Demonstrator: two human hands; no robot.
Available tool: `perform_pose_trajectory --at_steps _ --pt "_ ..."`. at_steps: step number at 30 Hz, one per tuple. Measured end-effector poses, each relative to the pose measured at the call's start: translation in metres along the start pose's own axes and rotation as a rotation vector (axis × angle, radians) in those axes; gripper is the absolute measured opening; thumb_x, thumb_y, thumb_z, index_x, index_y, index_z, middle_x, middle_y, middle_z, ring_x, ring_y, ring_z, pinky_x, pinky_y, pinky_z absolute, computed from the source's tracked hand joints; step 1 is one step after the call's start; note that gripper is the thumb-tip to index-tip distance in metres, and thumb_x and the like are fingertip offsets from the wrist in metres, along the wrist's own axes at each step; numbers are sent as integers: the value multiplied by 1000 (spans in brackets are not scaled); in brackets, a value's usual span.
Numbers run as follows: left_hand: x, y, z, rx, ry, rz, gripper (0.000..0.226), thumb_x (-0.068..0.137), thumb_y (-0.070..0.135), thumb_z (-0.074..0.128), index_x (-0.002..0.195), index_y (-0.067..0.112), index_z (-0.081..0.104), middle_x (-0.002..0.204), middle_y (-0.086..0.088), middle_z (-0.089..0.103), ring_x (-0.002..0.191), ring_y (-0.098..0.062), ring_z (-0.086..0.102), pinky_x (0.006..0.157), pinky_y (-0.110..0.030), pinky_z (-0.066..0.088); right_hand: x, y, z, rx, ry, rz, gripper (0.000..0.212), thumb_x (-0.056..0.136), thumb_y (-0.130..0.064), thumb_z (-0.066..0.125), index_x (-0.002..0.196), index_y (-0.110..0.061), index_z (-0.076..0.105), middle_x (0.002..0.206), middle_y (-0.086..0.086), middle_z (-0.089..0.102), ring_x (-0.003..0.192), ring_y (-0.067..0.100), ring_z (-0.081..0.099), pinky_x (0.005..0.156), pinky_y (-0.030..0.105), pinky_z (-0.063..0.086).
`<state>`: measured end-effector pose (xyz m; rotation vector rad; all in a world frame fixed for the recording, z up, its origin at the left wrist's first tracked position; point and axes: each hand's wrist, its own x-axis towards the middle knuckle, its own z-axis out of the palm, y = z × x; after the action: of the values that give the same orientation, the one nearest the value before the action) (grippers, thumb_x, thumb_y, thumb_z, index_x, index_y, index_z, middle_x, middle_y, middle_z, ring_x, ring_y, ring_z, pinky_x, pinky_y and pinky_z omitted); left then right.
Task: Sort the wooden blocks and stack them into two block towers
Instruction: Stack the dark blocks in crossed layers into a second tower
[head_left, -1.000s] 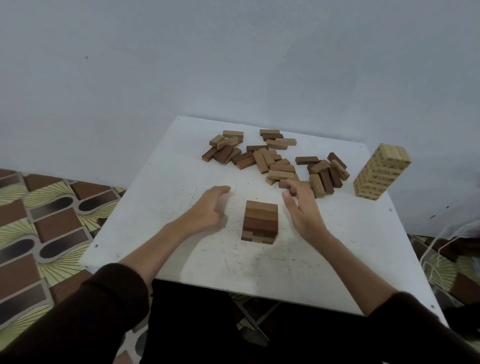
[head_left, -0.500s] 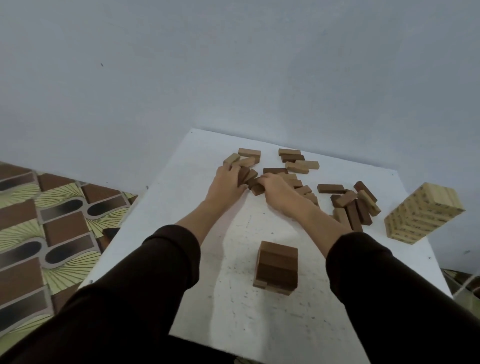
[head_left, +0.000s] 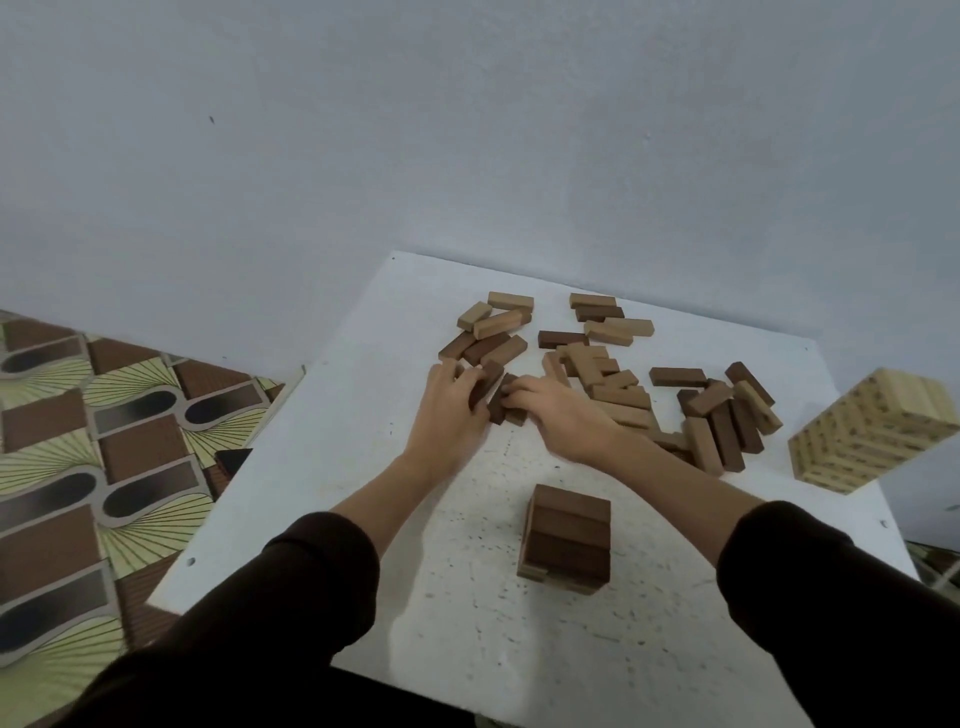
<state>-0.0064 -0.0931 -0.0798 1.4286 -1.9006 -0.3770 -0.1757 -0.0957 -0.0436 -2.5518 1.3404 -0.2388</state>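
Both hands, my left hand (head_left: 451, 405) and right hand (head_left: 563, 415), pinch dark brown wooden blocks (head_left: 497, 397) mid-frame, while I judge the short dark tower (head_left: 567, 540) barely begun and the pale tower (head_left: 872, 436) built.

Single head-worn view, looking forward and down

The one wide-angle camera sits above the near edge of the white desk (head_left: 322, 467), facing the pale wall (head_left: 467, 130) behind it. Both forearms reach away from the lens, close at the bottom. The patterned floor (head_left: 78, 441) fills the left; straight edges bow toward the frame's sides.
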Motion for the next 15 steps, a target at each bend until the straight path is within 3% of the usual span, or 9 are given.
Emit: perform_pose_trajectory --at_steps 3,5,7,11,15 --pt "-17 -4 -8 -54 -45 -21 14 87 10 58 101 8 61 101 -2 48 94 -14 43 80 -24 44 -6 -6 0 55 -12 -4 48 84 16 42 120 -9 62 132 4 53 120 21 46 95 38 45" --pt "-24 -3 -11 -151 -54 -44 11 88 12 58 97 7 60 99 -1 46 90 -14 47 78 -25 47 -7 -10 -2 123 -5 22 42 84 13 46 119 -7 60 127 6 52 113 19 48 94 35 45" --pt "-27 3 -15 -256 -87 -109 14 85 14 63 97 9 57 104 1 44 87 -11 49 72 -17 45 -8 -15 -6 234 13 123 43 85 2 56 127 -6 50 128 7 45 104 12 45 92 28 44" --pt "-19 1 -25 -315 -263 -141 62 72 22 80 124 16 47 122 5 37 87 -5 50 69 -6 44 0 -16 -6 318 -56 297 93 75 -26 77 148 -10 20 144 7 30 113 21 45 87 26 39" --pt "-3 -8 -26 -251 -414 -107 87 69 20 82 140 17 32 128 4 35 96 -6 47 78 -10 39 7 -19 -5 363 -90 299 102 70 -20 81 148 -13 17 137 7 37 91 10 46 80 24 38"
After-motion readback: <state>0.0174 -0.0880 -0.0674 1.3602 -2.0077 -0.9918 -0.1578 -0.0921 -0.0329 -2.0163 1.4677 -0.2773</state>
